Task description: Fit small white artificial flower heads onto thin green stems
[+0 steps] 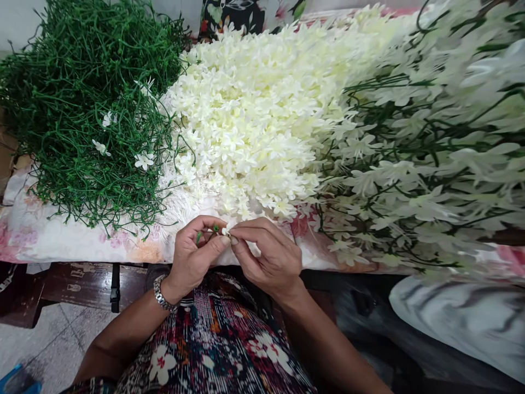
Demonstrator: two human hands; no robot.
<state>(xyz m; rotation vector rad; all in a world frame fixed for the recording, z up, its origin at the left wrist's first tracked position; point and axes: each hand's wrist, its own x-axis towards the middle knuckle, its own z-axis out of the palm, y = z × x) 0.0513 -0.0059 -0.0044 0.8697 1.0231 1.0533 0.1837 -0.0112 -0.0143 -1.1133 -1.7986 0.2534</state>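
Note:
Just over the near edge of the cloth-covered table, my two hands meet at the fingertips. My left hand (198,254) is closed on a green plastic stem (216,228), mostly hidden in the fingers, with small green tips showing. Pinched between thumb and forefinger, a small white artificial flower (226,232) is in my right hand (268,253), against the left thumb. Whether flower and stem are joined I cannot tell. Beyond my hands lies a big heap of loose white petals (254,120). A pile of green stems (94,93) is at the left.
Finished-looking white flower sprays (426,169) with green stems fill the right side. A floral cloth (135,249) covers the table. White stringy stamens (180,200) lie between stems and petals. A dark wooden bench (82,282) is below left, and a striped pale fabric (459,323) lower right.

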